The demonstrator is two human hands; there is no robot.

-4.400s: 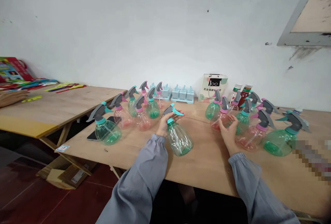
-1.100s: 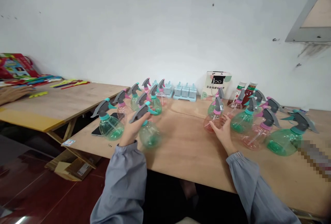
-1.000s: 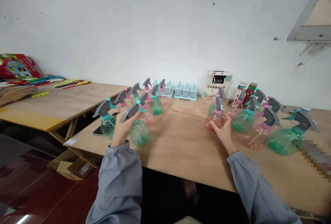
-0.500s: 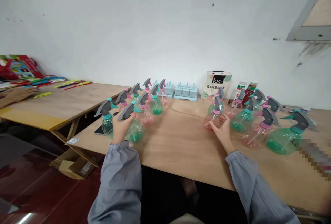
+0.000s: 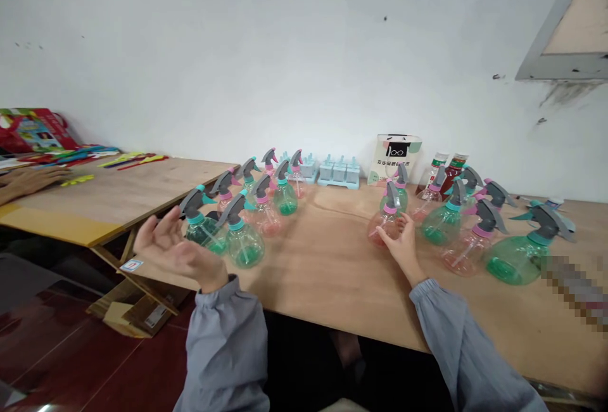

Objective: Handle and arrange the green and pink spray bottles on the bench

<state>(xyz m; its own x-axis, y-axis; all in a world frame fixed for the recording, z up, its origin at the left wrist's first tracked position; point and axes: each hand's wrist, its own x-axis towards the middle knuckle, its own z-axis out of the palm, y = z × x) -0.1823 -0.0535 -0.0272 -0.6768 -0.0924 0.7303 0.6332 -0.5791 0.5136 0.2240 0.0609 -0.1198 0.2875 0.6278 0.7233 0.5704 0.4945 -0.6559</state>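
Note:
My left hand (image 5: 178, 248) is in the air at the table's left edge, palm turned up and fingers apart, holding nothing. Just right of it stands a green spray bottle (image 5: 246, 244) with a teal collar and grey trigger head. Behind the hand, a darker green spray bottle (image 5: 202, 228) is partly covered. My right hand (image 5: 403, 241) has thumb and fingers around the side of a pink spray bottle (image 5: 379, 228), which stands on the table. Several more green and pink spray bottles stand in two groups, one on each side.
Light blue ice pop moulds (image 5: 339, 172) and a printed paper bag (image 5: 394, 158) stand along the wall. Two bottles with labels (image 5: 456, 168) are behind the right group. On the left table (image 5: 142, 193), another person's hand (image 5: 35, 179) rests beside coloured strips.
My left hand has let go of the green spray bottle's head and moved left, turning palm up. My right hand stays at the pink spray bottle.

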